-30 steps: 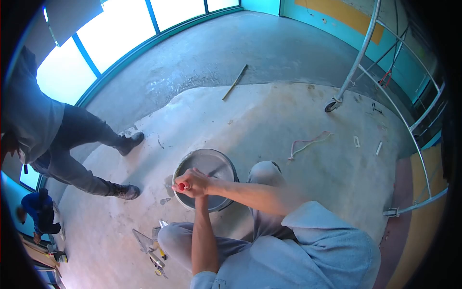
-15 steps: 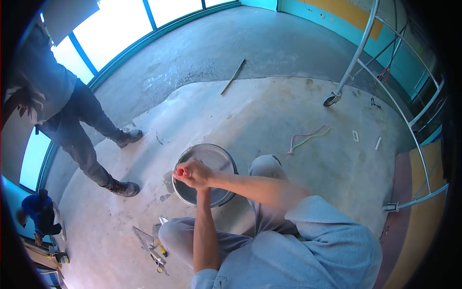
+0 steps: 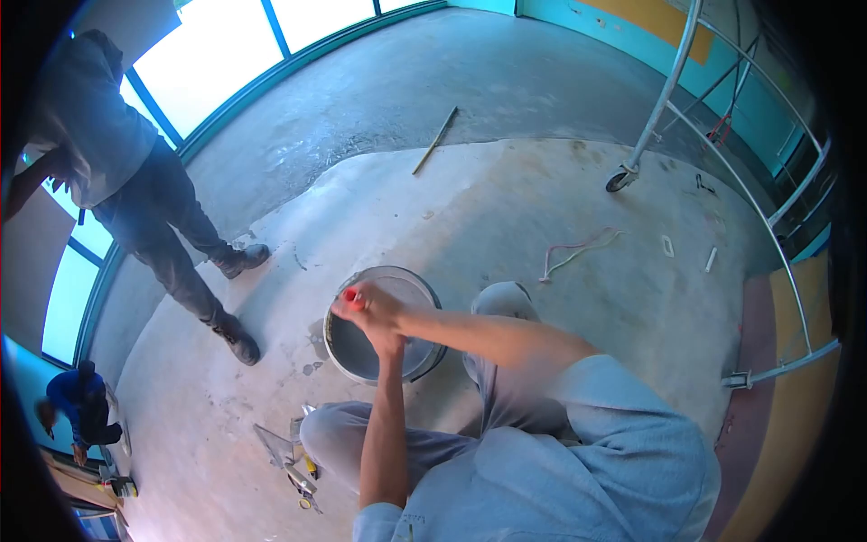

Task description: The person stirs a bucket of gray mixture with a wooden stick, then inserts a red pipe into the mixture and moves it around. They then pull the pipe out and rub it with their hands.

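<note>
My right hand (image 3: pixel 377 305) is closed around a tool handle, and its red end (image 3: pixel 354 298) pokes out at the thumb side. Just below it and partly covered by it, my left hand (image 3: pixel 386 340) is closed too, apparently on the same handle. Both hands are over a round tub (image 3: pixel 332 348) with a grey inside, standing on the floor in front of my bent knees. The lower part of the tool is hidden by my hands, so its kind does not show.
Hand tools (image 3: pixel 298 461) lie by my left knee. A person (image 3: pixel 163 199) stands at left; another in blue (image 3: pixel 81 406) bends farther off. A wheeled metal scaffold (image 3: pixel 664 99) rises at right. A stick (image 3: pixel 435 141) and pink-white cord (image 3: pixel 578 251) lie on the floor (image 3: pixel 361 208).
My two hands have shifted together slightly to the right and upward over the tub, still clasped. The standing person at left has changed posture, with the near foot turned.
</note>
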The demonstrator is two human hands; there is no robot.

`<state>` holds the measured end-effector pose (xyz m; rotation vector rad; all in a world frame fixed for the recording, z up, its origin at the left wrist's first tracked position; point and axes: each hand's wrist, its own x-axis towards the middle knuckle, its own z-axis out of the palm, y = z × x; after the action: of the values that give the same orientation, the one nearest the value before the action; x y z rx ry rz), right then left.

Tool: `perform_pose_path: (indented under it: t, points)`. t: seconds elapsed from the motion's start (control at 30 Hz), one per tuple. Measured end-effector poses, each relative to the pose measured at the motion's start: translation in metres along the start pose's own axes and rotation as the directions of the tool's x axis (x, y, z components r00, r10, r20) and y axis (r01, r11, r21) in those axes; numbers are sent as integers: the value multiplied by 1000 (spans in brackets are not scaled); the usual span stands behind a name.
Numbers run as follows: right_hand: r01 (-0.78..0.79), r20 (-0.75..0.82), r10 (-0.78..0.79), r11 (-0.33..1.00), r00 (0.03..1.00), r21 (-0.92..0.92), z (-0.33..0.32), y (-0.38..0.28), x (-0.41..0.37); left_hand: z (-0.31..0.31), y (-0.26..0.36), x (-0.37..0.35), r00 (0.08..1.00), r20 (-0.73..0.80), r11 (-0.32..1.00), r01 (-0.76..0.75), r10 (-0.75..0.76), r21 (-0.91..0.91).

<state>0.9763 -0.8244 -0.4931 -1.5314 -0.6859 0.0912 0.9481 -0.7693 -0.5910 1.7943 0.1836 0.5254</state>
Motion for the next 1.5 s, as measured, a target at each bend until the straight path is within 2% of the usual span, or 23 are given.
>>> perform_pose_path:
  t: [0.07,0.13,0.23,0.37,0.47,0.57,0.67,0.77,0.8,0.83,0.9,0.93,0.97,1.07,1.17,1.27,1.3,1.4,1.47,1.5]
  points:
    - [207,51,-201,968,978,-145,15,-8,-6,-4,-32,2,997,75,983,3,10,-182]
    - [214,58,-207,963,977,-162,21,-4,-7,-17,-36,9,979,203,957,71,-13,-281]
    - [264,19,-265,946,964,-187,30,14,-11,-31,-24,19,932,352,992,114,-86,-59]
    - [285,-86,-298,948,951,-139,35,25,1,-33,3,30,867,467,964,58,-177,259]
    - [58,-149,-53,998,987,26,15,22,5,-33,17,32,849,487,929,10,-203,369]
    - [-85,-160,117,978,980,191,3,13,5,-29,31,24,921,377,934,-44,-100,355]
    - [-158,-127,180,974,975,162,-2,-7,6,-16,23,11,988,117,981,-115,97,154]
    - [-127,-71,121,987,990,-102,6,-15,-1,10,-63,14,978,-183,949,-152,103,-277]
    - [31,-9,-32,993,999,-117,12,-16,-3,9,-70,15,979,-187,911,-145,76,-387]
    - [114,21,-112,984,993,-133,18,-11,-6,7,-77,16,980,-191,860,-140,50,-492]
    - [270,81,-261,950,962,-158,27,-2,-16,-5,-88,17,1000,-6,767,-18,19,-642]
    - [305,126,-286,937,950,-168,24,-4,-20,-12,-91,17,996,91,710,53,15,-702]
    - [312,85,-301,932,950,-183,26,1,-20,-17,-94,16,983,184,644,129,19,-754]
    - [327,-60,-342,928,938,-179,30,24,-17,-28,-73,17,962,274,801,164,0,-576]
    - [241,-136,-268,952,954,-189,21,9,-16,-37,-35,19,926,375,987,102,-48,-124]
    - [114,-181,-121,992,976,-49,16,14,-13,-39,0,26,833,540,957,-46,-121,286]
    - [62,-186,-60,998,981,7,14,13,-11,-39,9,26,800,586,928,-107,-133,357]
    - [-21,-208,53,988,977,153,10,7,-8,-39,30,27,739,660,861,-244,-132,445]
    - [-106,-166,155,956,974,273,8,10,-5,-47,41,24,769,626,854,-234,-130,465]
    - [-134,-164,177,961,970,243,5,6,-3,-55,47,20,802,584,853,-211,-129,478]
